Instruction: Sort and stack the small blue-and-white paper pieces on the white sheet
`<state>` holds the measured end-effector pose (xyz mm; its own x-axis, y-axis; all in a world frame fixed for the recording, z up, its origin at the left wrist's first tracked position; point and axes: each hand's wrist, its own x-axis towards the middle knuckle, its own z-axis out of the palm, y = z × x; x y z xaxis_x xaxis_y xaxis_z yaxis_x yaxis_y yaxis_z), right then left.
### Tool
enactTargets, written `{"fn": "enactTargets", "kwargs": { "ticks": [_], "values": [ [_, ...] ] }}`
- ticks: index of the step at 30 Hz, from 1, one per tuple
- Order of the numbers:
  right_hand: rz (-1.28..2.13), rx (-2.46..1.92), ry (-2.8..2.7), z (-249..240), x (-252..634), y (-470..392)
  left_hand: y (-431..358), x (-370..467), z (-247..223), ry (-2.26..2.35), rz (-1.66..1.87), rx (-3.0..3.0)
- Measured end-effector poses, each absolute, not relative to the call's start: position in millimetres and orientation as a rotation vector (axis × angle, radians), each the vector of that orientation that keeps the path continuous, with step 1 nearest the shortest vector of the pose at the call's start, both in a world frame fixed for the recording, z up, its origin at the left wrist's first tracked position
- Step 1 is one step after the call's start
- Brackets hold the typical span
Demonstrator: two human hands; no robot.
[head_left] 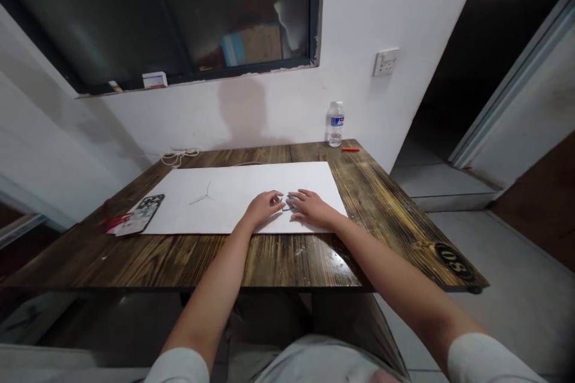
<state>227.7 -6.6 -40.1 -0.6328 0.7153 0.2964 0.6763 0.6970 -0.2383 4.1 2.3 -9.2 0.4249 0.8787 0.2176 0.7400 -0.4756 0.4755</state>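
A large white sheet [224, 212] lies on the dark wooden table [381, 203]. Both hands rest over its right part, close together. Between them is a small dark-edged object [286, 206], mostly covered by fingers and too small to name. My left hand [265, 206] touches its left side with curled fingers pressed together. My right hand [311, 208] lies at its right side, fingers spread and pointing left. Thin dark lines [206, 195] form a three-armed shape on the left part of the sheet.
A patterned phone-like object [142, 214] and red strings [117, 221] lie at the left. White cord [179, 157] sits at the back left. A plastic bottle [336, 125] and a red pen-like item [350, 149] are at the back right.
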Motion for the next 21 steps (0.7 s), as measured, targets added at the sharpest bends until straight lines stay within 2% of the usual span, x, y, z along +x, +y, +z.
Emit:
{"fn": "enactTargets", "kwargs": {
  "ticks": [7,16,21],
  "values": [
    [0.273,-1.158,-2.513,-38,223,-6,1,19,-18,1.577,0.618,2.515],
    [0.159,-1.12,-2.539,-34,229,-10,8,0,-19,1.81,0.68,2.414],
    [0.126,-1.074,-2.462,-26,231,-12,4,1,-9,1.554,0.669,2.575]
  ]
}}
